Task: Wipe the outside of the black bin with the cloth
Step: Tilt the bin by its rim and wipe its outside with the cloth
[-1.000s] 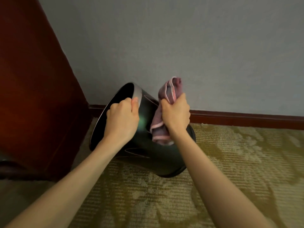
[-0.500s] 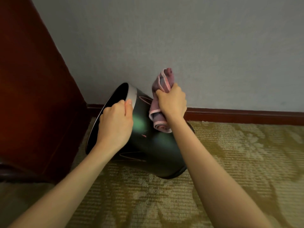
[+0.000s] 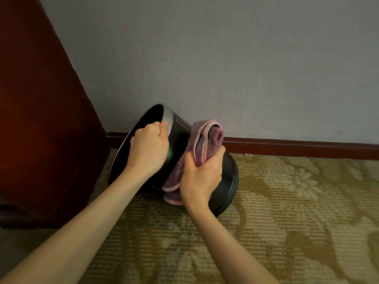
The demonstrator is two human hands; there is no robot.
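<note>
Head view: left hand is gripping the tilted bin rim mid-frame, right hand is squeezing the bunched cloth against its side, with open carpet lower right.

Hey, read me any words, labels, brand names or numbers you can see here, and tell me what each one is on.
There is no readable text in this view.
black bin: faint thin curved lines on its side, near the rim and lower down; no letters can be made out.
cloth: no label shows.
wall, carpet, wooden panel: no writing.
</note>
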